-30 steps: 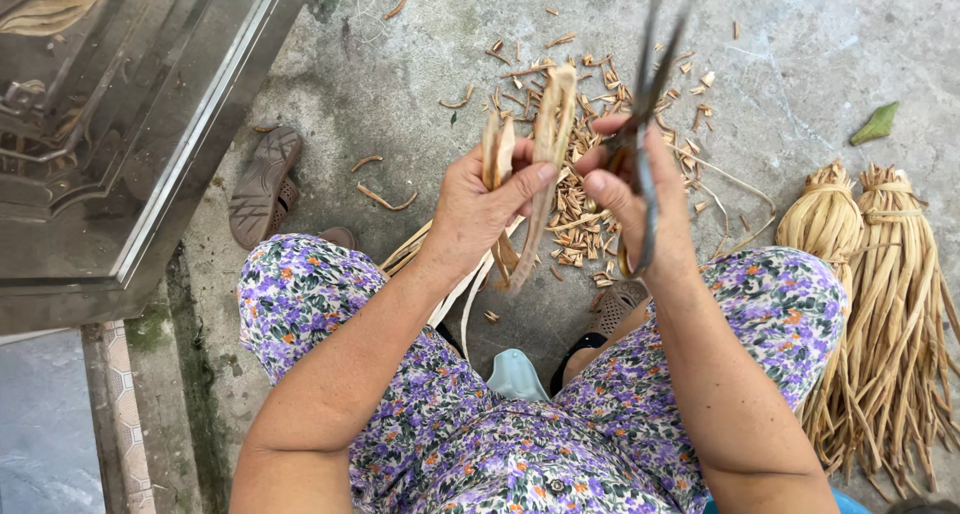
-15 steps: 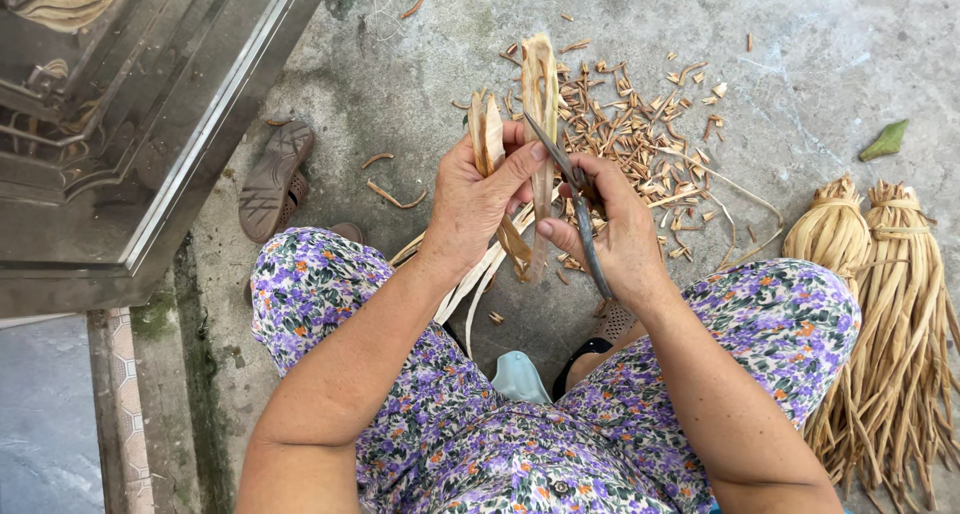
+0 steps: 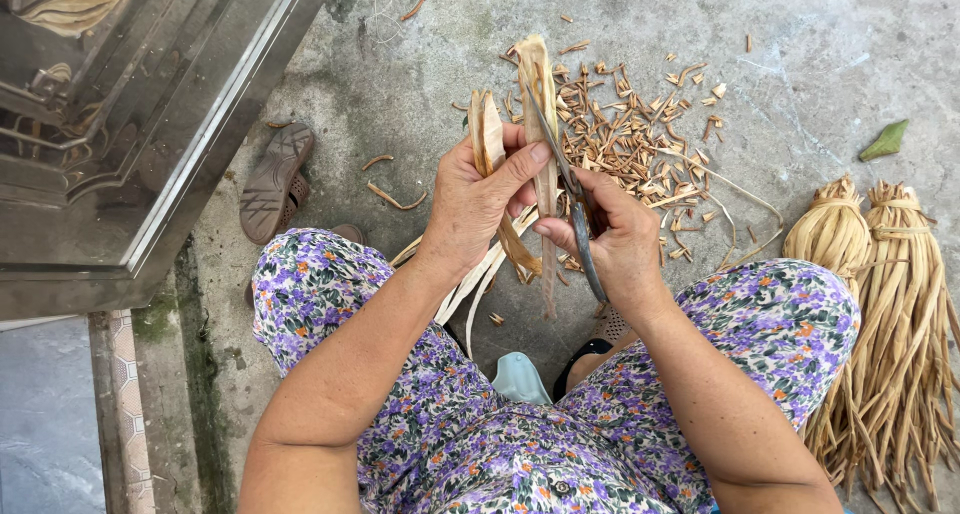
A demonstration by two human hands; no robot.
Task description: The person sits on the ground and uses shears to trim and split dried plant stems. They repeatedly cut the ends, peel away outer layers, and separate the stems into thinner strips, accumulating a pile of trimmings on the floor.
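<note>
Dried stalk (image 3: 541,94), pale tan, held upright at centre of scene, above lap, its far tip over scattered shavings (image 3: 640,134) on concrete floor (image 3: 420,84). Second, shorter stalk piece (image 3: 487,134) just left of it, pinched in same grip. Left hand (image 3: 480,199) closed around both pieces, thumb pressed across toward long stalk. Right hand (image 3: 620,244) closed on dark blade (image 3: 570,199), a long narrow tool lying slantwise along right side of long stalk, touching it; thumb close beside stalk's lower part. Thin peeled strips (image 3: 480,274) hanging down from under left hand toward knees. Floral purple trousers (image 3: 330,294) on both legs, near edge of view.

Right side: two tied bundles of dried stalks (image 3: 880,304) lying on floor, well apart from hands. Green leaf scrap (image 3: 886,140) far right. Worn sandal (image 3: 275,182) left of hands, near glass-and-metal door (image 3: 130,124) filling left side. Light blue object (image 3: 520,379) between knees, kind not clear. Few curled shavings alone on floor between sandal and hands.
</note>
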